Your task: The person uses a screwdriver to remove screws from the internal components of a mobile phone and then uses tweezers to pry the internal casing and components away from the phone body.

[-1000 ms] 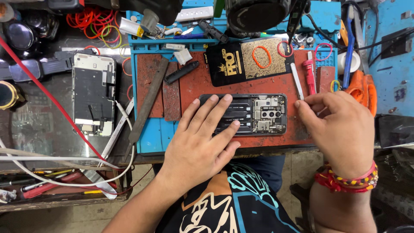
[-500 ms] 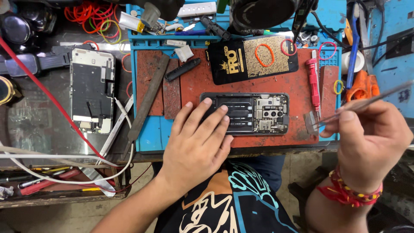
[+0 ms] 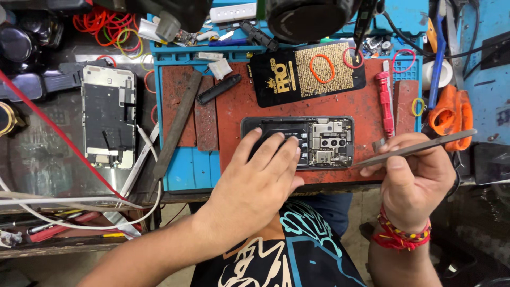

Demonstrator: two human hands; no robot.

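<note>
A person's left hand (image 3: 255, 183) lies flat, fingers spread, on the near end of an opened phone (image 3: 324, 141) whose back is off and whose circuit boards show. The phone is the landmark here, lying on a red mat (image 3: 239, 103) on a cluttered repair desk (image 3: 37, 175). Just right of the phone, the right hand (image 3: 417, 178) is closed around metal tweezers (image 3: 419, 148), their tip pointing at the phone's right edge without clearly touching it; a red thread bracelet (image 3: 401, 239) circles that wrist. Beyond the phone's right end stands a pink screwdriver (image 3: 385, 101). Directly behind the phone lies a black and gold card (image 3: 308, 79) with an orange rubber band (image 3: 322, 68) on it. Left of the phone rest a metal file (image 3: 178, 125) and, farther left off the mat, a second stripped phone frame (image 3: 109, 117).
</note>
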